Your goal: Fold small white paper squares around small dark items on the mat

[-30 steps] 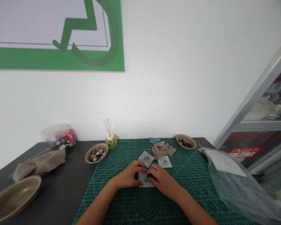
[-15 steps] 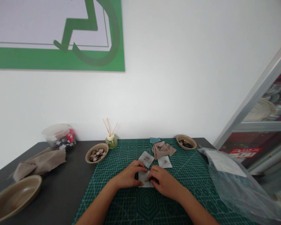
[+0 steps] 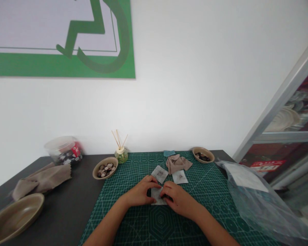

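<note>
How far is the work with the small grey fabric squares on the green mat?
Two grey squares lie flat behind the hands and look finished. The left hand and right hand press a third grey square on the cutting mat. A crumpled beige cloth behind them seems unused.

Cloth square (image 3: pixel 157 195) on mat (image 3: pixel 207 191), between bowls (image 3: pixel 105 167).

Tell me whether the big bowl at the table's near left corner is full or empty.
Empty: the big bowl shows only its bare tan inside, nothing lying in it.
</note>
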Motion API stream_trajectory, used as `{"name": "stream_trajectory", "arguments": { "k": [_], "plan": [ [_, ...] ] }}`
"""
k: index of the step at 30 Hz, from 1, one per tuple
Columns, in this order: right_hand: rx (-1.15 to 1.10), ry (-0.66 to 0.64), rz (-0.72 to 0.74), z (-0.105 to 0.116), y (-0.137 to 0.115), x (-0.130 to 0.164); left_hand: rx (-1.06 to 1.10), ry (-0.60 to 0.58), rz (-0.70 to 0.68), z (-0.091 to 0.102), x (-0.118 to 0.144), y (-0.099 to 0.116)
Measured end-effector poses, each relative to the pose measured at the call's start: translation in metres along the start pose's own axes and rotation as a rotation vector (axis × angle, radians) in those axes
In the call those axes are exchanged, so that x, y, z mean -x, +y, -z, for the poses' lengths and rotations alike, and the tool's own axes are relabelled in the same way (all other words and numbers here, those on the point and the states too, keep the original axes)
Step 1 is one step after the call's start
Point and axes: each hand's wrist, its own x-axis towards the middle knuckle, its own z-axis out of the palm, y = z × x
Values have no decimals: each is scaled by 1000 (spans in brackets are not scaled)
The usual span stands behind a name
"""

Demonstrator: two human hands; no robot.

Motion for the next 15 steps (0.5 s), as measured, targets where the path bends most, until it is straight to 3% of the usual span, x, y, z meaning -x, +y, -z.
{"name": "stream_trajectory", "arguments": {
  "k": [3, 8, 12, 15],
  "plan": [
    [-2, -14, 40, -1, 0, 0, 9, 7, -1, 1, 0, 2],
    [6, 11, -12, 3, 0, 0, 16, 79, 22, 1, 1, 8],
    [-22, -4, 6, 2, -2, -2, 37, 299, 26, 4, -3, 21],
    [-11, -26, -17, 3, -4, -2, 105, 484, -17, 14, -2, 47]
  ]
}}
